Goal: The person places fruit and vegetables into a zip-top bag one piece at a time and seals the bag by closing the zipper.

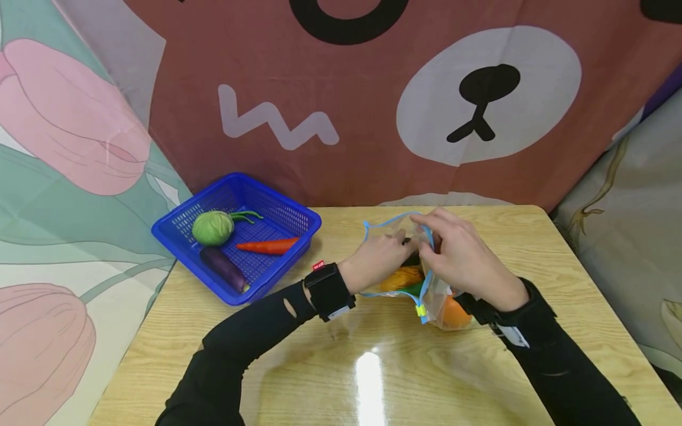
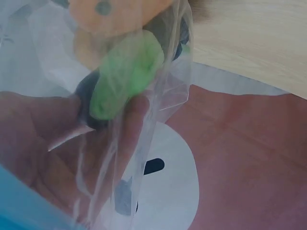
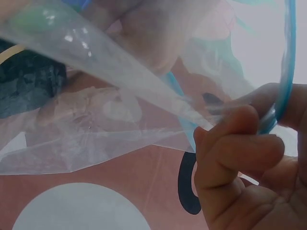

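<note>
Pale wood-grain table (image 1: pixel 309 384); on it blue basket (image 1: pixel 277 270) left, clear blue-edged bag (image 1: pixel 436 305) right.

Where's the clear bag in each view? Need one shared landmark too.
Head: bag right of centre, on the table, left hand reaching in.
Left wrist: bag across the left half, left hand visible through it.
Right wrist: bag across the upper part; right hand pinches its edge at right.
Shared landmark: brown backdrop, top in head, lower right in left wrist, bottom in right wrist.

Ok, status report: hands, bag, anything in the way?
Left hand inside bag, grip unclear. Right hand pinches its blue rim. Bag open, items inside. Blue basket off left, not in the way.
</note>
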`<action>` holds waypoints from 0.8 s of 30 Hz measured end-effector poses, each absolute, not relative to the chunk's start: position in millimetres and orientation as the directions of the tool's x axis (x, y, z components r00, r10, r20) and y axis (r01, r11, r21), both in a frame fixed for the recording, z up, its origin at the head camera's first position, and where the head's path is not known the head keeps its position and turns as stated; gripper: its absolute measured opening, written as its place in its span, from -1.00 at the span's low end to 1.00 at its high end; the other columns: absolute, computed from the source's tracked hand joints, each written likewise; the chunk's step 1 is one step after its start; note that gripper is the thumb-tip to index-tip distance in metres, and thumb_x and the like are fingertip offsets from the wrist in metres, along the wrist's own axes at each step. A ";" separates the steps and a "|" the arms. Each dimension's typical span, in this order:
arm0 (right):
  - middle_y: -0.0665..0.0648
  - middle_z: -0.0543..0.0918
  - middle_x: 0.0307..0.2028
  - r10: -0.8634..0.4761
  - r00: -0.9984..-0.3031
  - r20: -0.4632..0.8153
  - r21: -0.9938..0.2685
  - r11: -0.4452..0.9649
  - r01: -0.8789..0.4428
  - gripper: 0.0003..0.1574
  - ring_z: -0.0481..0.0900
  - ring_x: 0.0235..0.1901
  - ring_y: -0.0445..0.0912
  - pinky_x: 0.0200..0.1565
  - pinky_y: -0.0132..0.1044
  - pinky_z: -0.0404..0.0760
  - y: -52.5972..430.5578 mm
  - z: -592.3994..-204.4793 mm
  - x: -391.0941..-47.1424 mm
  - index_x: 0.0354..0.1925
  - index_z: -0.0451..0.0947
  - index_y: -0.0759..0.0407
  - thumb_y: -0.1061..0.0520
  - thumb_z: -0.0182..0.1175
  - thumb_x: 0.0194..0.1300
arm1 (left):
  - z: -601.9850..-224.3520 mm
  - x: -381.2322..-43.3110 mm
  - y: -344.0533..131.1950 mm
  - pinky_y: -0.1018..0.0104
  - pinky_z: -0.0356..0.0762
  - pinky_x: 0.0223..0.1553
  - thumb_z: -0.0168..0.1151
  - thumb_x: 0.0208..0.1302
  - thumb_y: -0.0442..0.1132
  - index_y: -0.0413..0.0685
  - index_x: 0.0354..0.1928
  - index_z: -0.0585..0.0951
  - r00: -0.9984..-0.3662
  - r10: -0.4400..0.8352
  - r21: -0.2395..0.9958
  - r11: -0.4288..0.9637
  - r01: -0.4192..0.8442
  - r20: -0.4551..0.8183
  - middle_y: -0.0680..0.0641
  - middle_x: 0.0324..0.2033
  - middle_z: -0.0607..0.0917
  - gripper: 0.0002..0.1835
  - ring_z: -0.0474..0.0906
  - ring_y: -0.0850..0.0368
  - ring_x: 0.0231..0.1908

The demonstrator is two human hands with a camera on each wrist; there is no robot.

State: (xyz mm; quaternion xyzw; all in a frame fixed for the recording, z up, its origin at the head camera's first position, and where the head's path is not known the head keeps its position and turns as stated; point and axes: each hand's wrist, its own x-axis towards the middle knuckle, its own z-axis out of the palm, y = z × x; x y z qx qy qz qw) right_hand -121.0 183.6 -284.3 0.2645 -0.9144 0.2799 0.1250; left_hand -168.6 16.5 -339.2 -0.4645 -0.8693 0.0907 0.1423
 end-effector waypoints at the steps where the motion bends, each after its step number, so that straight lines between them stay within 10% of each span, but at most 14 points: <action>1: 0.04 0.48 -0.32 -0.413 -0.831 0.373 -0.447 0.705 -0.551 -0.47 0.28 -0.62 -0.18 -0.61 -0.34 0.31 183.5 -284.6 -120.9 0.13 0.49 0.31 0.37 0.12 0.14 | -338.4 -167.8 15.6 0.46 0.45 -0.57 -0.01 0.41 -0.35 0.05 0.20 0.48 -0.531 0.832 -0.278 0.555 0.784 0.163 -0.16 -0.14 0.61 -0.63 0.52 0.18 -0.54; 14: 0.08 0.51 -0.26 -0.411 -0.832 0.372 -0.446 0.707 -0.549 -0.48 0.30 -0.60 -0.17 -0.60 -0.34 0.33 183.0 -285.6 -122.1 0.12 0.49 0.34 0.37 0.17 0.14 | -260.7 -146.6 -42.5 0.35 0.46 -0.32 0.11 0.36 -0.23 -0.07 0.02 0.57 -0.531 0.838 0.164 0.510 0.844 0.129 -0.03 -0.22 0.60 -0.76 0.52 0.18 -0.39; 24: 0.07 0.51 -0.26 -0.410 -0.837 0.362 -0.442 0.715 -0.542 -0.48 0.30 -0.59 -0.17 -0.59 -0.33 0.32 182.0 -285.8 -122.9 0.13 0.49 0.31 0.35 0.15 0.15 | -250.2 -191.4 -108.5 0.21 0.45 -0.17 0.10 0.18 -0.39 -0.01 0.08 0.55 -0.747 0.662 0.287 0.705 0.648 0.060 -0.04 -0.08 0.52 -0.60 0.49 0.08 -0.19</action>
